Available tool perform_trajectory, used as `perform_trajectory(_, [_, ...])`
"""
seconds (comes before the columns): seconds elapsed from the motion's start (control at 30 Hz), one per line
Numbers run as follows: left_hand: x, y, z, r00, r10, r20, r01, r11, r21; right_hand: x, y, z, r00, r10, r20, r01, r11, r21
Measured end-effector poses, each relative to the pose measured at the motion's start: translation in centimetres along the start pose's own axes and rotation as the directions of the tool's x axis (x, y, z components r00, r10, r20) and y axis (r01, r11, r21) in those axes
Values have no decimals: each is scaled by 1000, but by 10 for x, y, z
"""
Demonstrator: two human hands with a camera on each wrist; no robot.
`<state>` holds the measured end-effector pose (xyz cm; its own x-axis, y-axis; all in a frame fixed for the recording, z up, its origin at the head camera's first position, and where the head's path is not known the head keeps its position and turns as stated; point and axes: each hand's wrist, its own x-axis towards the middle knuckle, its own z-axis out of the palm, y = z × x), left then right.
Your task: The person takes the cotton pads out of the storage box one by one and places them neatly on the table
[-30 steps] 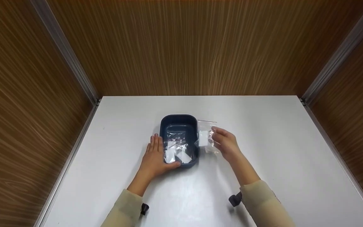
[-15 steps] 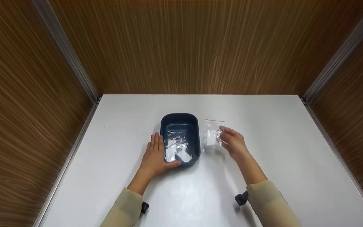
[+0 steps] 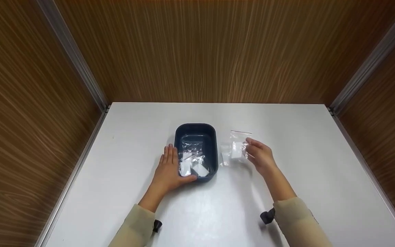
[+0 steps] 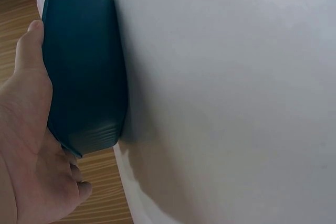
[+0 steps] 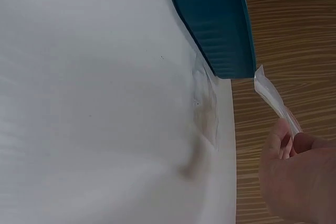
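Observation:
A dark blue rectangular bin [image 3: 192, 129] stands on the white table, with clear zip bags [image 3: 192, 159] holding white pieces inside it. My left hand [image 3: 166, 173] rests against its near left corner, fingers straight along the left side and thumb along the near rim. In the left wrist view, the left thumb [image 4: 30, 45] lies at the bin's [image 4: 84, 66] rim. My right hand [image 3: 261, 156] pinches the right edge of a clear zip bag [image 3: 237, 150] with a white piece in it, raised above the table. Below it, another clear bag [image 5: 205, 103] lies flat beside the bin.
Wood-grain panels [image 3: 197, 51] enclose the white table [image 3: 303, 154] at the back and both sides, with metal rails [image 3: 77, 65] at the corners. A dark wrist camera [image 3: 267, 216] sits by the right sleeve.
My right hand has moved right with the zip bag, away from the bin's right rim. The flat bag beside the bin shows more now. My left hand has stayed put.

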<state>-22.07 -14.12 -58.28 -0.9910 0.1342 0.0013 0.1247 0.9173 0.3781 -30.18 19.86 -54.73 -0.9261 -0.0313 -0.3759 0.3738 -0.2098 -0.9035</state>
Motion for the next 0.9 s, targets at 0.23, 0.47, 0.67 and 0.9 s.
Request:
perform_trajectory(0.23, [0, 0, 0, 1000, 0, -3, 0, 1000, -3, 2, 3, -10, 1000, 10, -15, -10, 1000, 8])
perform_trajectory(0.47, [0, 0, 0, 1000, -10, 1, 10, 1000, 4, 3, 7, -16, 999, 45, -25, -45, 999, -3])
perform_trajectory(0.67, [1, 0, 1, 1000, -11, 10, 11, 1000, -1, 4, 11, -20, 997, 63, -44, -63, 998, 2])
perform_trajectory(0.9, [-1, -1, 0, 1000, -14, 6, 14, 1000, -3, 8, 14, -25, 996, 59, -60, -62, 997, -40])
